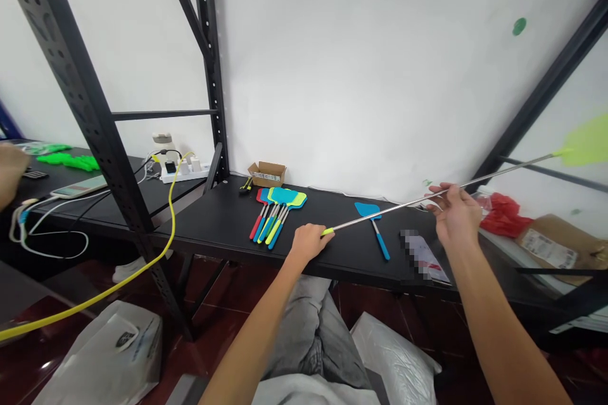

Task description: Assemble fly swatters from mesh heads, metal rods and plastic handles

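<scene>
A yellow fly swatter (586,142) with a long, extended metal rod slants across the view, its head up at the right edge. My left hand (311,242) is closed round its yellow handle, most of which the fingers hide. Farther up the rod, my right hand (456,212) pinches the metal between thumb and fingers, other fingers spread. Below the rod lies a blue fly swatter (381,243), short, on the black table (327,259). Left of it a pile of fly swatters (280,205) in red, blue and yellow lies with handles towards me.
Behind the pile stands an open cardboard box (266,174). A partly blurred phone-like flat item (427,259) lies near my right forearm. A yellow cable (173,215) hangs across the left shelf post (90,95). Another person's hand (12,171) shows at far left. Red plastic (503,215) lies right.
</scene>
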The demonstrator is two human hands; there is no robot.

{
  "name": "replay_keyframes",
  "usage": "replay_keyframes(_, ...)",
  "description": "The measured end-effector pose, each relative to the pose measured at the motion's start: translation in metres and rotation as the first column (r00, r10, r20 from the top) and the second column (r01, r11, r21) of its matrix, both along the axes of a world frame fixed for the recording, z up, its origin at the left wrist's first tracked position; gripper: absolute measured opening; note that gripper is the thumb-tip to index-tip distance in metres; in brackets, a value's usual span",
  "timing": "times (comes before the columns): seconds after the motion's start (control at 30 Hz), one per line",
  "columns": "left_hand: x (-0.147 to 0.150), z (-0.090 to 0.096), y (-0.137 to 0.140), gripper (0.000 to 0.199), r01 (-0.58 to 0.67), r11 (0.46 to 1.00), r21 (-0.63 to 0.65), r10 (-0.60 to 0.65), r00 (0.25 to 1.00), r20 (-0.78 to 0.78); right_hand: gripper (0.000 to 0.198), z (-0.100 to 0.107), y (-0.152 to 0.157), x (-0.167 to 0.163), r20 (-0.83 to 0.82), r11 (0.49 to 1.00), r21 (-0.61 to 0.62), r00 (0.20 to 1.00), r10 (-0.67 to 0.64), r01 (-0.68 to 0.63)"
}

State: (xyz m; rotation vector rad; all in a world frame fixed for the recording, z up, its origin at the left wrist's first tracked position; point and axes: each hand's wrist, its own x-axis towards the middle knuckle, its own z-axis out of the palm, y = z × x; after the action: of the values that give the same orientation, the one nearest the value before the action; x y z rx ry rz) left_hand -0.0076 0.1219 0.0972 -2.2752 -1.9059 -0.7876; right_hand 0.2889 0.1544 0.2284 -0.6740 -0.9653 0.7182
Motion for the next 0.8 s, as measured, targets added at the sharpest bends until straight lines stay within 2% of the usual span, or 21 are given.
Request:
replay_keyframes(0.13,-0.003,-0.002,0.006,0.052,-0.025,0.998,-0.054,0.027,0.998,0.048,0.030,0.006,0.001,-0.015,0.020,1.000,0.009,1.000,0.024,-0.025)
replay_keyframes(0.27,-0.006,-0.002,0.010,0.054,-0.037,0.996,-0.076,0.047,0.991,0.122,0.034,0.017,0.003,-0.033,0.049,0.999,0.046,0.998,0.026,-0.028)
replay_keyframes(0.53,-0.014,-0.002,0.018,0.058,0.017,0.995,-0.095,0.025,0.905,0.425,0.037,0.055,0.008,-0.081,0.182,0.989,0.112,0.981,0.074,-0.096)
replay_keyframes(0.67,-0.017,-0.002,0.021,0.059,0.023,0.995,-0.096,0.025,0.887,0.461,0.038,0.073,0.015,-0.109,0.239,0.979,0.157,0.966,0.094,-0.134)
replay_keyframes(0.8,-0.019,-0.003,0.022,0.059,0.032,0.995,-0.090,0.017,0.869,0.494,0.041,0.079,0.022,-0.124,0.282,0.977,0.153,0.954,0.100,-0.148)
